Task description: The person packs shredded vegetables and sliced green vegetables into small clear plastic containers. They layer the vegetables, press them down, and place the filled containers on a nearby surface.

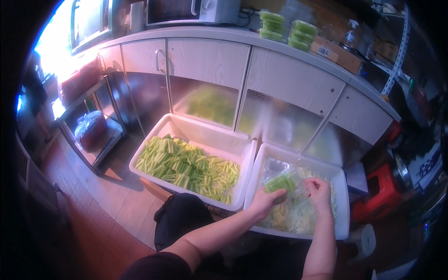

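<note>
My left hand (267, 201) grips a clear plastic box (281, 182) with cut green stalk pieces inside, tilted above the right-hand white tub (342, 210). Just right of the box is my right hand (317, 189), its fingers curled together; whether they pinch clear plastic is too fine to tell. Under both hands the tub holds pale shredded vegetable (308, 220), partly covered by clear plastic. Another clear plastic container (274, 166) lies at that tub's back left. To the left, a larger white tub (224, 133) holds a heap of cut green stalks (185, 164), probably celery.
Behind the tubs runs a cabinet (210, 59). On its counter stand a microwave (194, 12), two stacks of filled green boxes (271, 26) and a cardboard box (336, 54). A low metal shelf (115, 134) is left; a red stool (376, 196) is right. A person (36, 87) stands far left.
</note>
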`<action>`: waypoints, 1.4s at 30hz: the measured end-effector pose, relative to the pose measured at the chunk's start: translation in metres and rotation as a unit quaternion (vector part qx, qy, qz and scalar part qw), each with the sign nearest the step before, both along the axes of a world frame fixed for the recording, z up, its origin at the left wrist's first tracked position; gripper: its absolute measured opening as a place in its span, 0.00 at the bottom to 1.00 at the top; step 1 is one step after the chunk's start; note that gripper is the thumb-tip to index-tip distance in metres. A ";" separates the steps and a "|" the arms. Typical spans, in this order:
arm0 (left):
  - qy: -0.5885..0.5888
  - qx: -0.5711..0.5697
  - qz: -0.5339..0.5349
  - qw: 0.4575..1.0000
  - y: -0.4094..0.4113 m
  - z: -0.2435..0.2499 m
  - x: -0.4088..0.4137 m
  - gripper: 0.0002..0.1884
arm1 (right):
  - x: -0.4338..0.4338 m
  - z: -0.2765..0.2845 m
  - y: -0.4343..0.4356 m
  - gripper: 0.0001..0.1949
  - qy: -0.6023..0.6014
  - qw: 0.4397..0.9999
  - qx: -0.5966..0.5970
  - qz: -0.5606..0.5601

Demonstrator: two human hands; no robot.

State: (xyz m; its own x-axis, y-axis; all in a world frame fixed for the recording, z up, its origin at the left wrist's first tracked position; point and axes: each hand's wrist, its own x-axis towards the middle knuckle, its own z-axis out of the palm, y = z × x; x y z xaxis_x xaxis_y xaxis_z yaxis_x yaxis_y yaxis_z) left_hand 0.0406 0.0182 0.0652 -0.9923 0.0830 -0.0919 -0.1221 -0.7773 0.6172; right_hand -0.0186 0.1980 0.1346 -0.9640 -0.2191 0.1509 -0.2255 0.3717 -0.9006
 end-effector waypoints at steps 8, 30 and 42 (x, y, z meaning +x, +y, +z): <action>-0.050 0.023 -0.097 0.994 -0.020 0.007 0.008 0.19 | 0.005 -0.042 0.005 0.11 0.009 0.984 0.177 0.032; -0.119 -0.024 -0.071 0.990 -0.021 0.008 0.014 0.19 | 0.002 -0.038 -0.028 0.19 -0.040 0.985 0.045 0.162; -0.058 0.037 -0.200 0.977 -0.026 0.009 0.011 0.21 | 0.003 -0.015 -0.039 0.09 -0.307 0.903 -0.295 -0.053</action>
State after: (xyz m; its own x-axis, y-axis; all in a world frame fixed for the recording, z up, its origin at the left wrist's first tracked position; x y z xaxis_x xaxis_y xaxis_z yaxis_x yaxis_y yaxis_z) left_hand 0.0518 -0.0080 0.0746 -0.8625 0.4724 -0.1813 -0.4911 -0.6949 0.5253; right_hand -0.0158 0.1595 0.1192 -0.9163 -0.1772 -0.3592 0.3928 -0.2225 -0.8923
